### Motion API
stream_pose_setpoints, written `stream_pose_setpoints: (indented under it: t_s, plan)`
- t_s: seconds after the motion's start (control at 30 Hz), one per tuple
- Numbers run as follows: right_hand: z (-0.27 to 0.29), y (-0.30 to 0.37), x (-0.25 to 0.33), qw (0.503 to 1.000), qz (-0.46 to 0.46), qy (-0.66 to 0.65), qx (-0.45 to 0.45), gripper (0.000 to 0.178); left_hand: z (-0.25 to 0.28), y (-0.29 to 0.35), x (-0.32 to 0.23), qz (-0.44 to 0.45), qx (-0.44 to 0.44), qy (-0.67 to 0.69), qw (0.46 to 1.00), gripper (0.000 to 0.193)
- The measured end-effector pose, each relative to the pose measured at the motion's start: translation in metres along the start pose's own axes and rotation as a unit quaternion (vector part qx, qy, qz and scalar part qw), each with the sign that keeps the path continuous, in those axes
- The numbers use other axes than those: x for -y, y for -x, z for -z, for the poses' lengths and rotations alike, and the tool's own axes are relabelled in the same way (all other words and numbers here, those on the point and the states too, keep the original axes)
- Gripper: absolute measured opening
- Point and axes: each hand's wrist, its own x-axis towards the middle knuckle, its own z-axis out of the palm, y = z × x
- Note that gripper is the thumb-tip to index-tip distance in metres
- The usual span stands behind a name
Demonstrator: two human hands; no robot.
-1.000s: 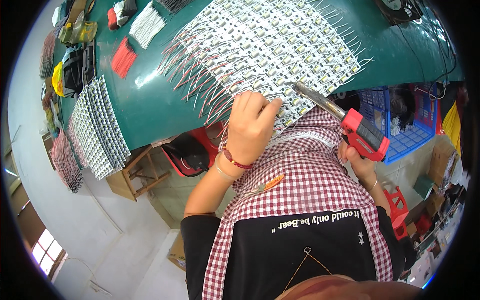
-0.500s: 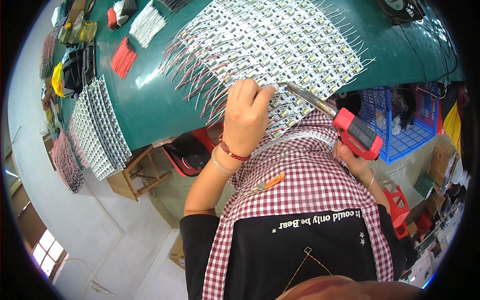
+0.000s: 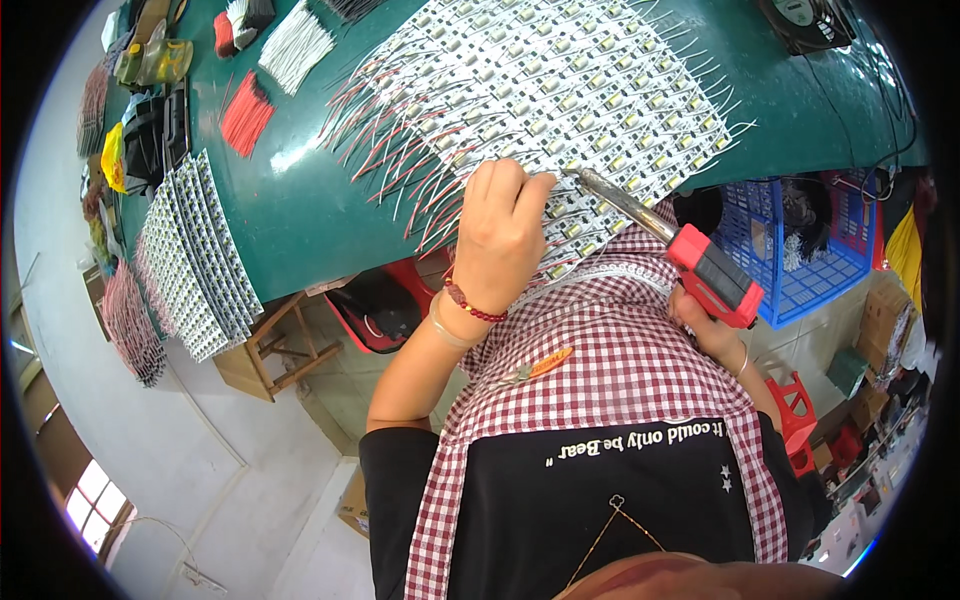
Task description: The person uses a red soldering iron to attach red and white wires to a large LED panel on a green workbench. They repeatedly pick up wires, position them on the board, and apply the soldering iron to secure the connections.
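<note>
The soldering iron (image 3: 662,231) looks dull metal and plastic (the tabletop (image 3: 300,215) smooth, glossy).

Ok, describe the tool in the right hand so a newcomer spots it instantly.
On the green tabletop, find the broad sheet of white circuit boards. Near its lower right edge, the person's right hand holds a red-and-black soldering iron. Its long metal barrel, angled up-left over the boards, sets it apart from the blue plastic crate right of it.
</note>
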Motion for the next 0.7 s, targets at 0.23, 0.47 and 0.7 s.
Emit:
stream_pose_setpoints:
  t_s: [0.23,0.47,0.7]
  plan:
    - [0.0025,0.0047,0.0014,0.999,0.011,-0.034,0.015,0.018,-0.0029,0.0018,-0.0005,0.002,-0.002,-0.004,1.000,0.025]
    - [0.0029,0.0046,-0.0013,1.000,-0.008,-0.020,0.008,0.022,-0.0032,0.0023,-0.0024,-0.002,-0.009,0.001,1.000,0.028]
    - [0.0015,0.0016,-0.0021,1.000,-0.005,0.011,-0.002,0.022,-0.0024,0.0038,-0.0019,-0.003,-0.015,0.007,1.000,0.030]
